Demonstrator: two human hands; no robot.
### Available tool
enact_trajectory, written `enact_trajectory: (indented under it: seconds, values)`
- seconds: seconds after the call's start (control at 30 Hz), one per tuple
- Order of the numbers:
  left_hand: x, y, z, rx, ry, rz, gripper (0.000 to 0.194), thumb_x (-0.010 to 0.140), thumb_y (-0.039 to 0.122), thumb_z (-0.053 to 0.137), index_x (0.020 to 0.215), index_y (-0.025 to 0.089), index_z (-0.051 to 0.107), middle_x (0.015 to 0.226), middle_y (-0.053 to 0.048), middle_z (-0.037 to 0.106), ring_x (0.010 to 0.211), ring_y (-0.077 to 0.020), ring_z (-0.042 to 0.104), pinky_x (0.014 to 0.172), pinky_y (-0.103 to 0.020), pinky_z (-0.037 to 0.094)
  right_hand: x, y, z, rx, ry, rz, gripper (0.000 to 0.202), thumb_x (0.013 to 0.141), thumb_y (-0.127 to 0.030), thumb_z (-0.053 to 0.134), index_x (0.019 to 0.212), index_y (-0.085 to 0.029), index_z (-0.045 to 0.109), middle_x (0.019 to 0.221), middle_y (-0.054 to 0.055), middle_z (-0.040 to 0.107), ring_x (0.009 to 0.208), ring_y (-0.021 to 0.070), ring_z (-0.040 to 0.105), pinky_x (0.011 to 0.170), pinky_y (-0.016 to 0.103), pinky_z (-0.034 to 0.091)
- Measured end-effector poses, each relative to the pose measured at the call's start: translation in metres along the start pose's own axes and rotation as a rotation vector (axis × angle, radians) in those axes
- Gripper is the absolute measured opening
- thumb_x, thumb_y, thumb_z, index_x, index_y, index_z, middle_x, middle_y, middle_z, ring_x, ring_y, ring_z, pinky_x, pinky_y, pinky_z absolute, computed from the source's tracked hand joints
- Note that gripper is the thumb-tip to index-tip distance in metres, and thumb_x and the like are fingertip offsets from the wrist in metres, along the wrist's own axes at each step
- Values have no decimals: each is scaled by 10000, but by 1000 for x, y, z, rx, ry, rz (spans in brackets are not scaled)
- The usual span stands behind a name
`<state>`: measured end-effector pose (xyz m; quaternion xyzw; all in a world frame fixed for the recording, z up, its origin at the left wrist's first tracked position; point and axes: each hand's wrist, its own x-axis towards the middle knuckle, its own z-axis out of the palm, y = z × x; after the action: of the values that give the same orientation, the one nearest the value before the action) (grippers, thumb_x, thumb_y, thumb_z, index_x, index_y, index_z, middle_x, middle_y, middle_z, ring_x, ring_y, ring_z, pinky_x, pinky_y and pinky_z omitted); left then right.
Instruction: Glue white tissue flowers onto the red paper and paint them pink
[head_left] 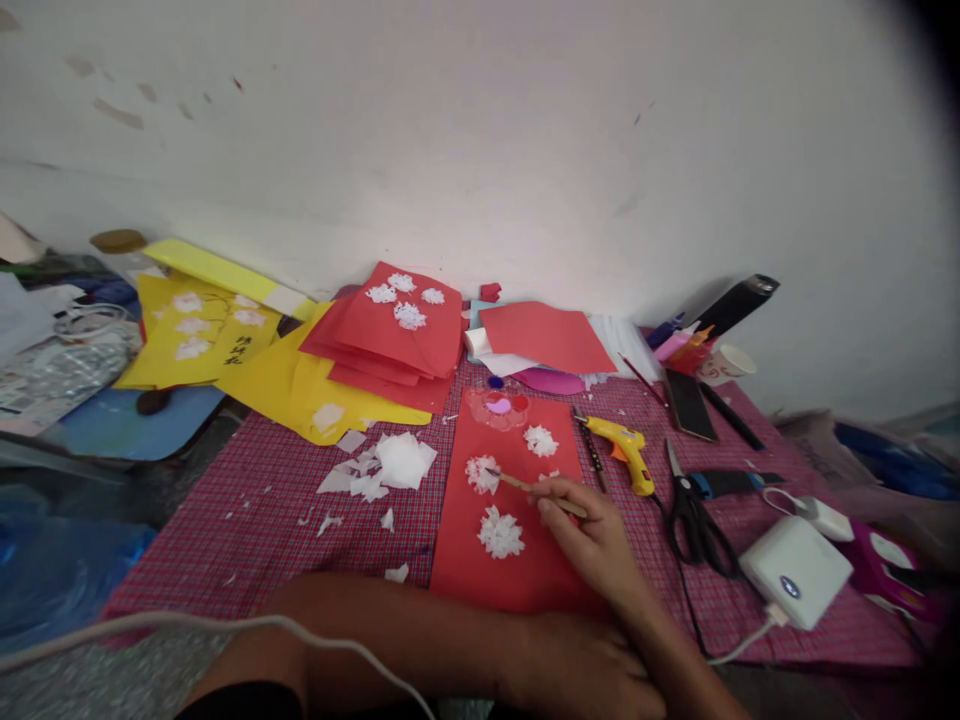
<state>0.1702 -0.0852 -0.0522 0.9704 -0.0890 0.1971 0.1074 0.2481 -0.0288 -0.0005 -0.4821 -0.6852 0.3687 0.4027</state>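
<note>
My right hand [589, 535] grips a thin wooden brush [525, 485], its tip touching a white paper flower [481, 473] on a red sheet [465, 560]. Two more white flowers [500, 532] [540, 440] lie on the same sheet. A clear paint palette [497, 407] with pink and red blobs sits at the sheet's far end. My left forearm lies across the table's near edge, and my left hand [592, 670] rests flat below my right wrist, holding nothing.
A yellow glue gun [626, 450], black scissors [694, 520] and a white power adapter [795, 570] lie to the right. White paper scraps [382, 465], yellow sheets [300, 385] and stacked red sheets [397, 330] lie left and behind. The wall stands close behind.
</note>
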Motion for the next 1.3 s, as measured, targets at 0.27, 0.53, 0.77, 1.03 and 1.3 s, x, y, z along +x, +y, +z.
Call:
enact_trajectory:
  seconds: [0.27,0.53,0.77,1.03,1.3]
  values:
    - [0,0,5,3,-17,-34,123,862,243,645,803,263,751,935,-26,728,926,-198,689,819,-316,560,4,-2,0,-11,9,-16,133,940,-262,624,971,-241,751,892,26,751,799,196,697,730,278,538]
    - [0,1,9,27,2,-25,117,846,246,661,848,286,770,942,-23,716,916,-202,684,804,-324,562,4,3,-6,27,42,12,132,942,-287,638,990,-238,750,901,29,749,797,189,687,725,271,522]
    - [-2,1,14,3,25,-66,98,855,229,663,887,262,750,869,-21,694,851,-173,688,733,-305,554,49,9,-25,19,208,101,175,884,-349,669,945,-205,747,799,23,725,637,159,606,594,256,466]
    - [-4,-2,10,-27,-9,-52,185,816,157,672,958,253,740,893,-16,705,849,-161,683,727,-284,555,97,23,-21,-84,201,147,252,818,-383,654,927,-172,734,731,26,708,603,171,593,555,270,430]
    - [-5,-4,19,-53,53,-50,156,864,169,601,882,249,734,934,-36,696,898,-157,687,753,-273,553,96,33,-20,-63,208,152,229,801,-364,652,911,-179,729,749,31,720,634,180,609,579,274,441]
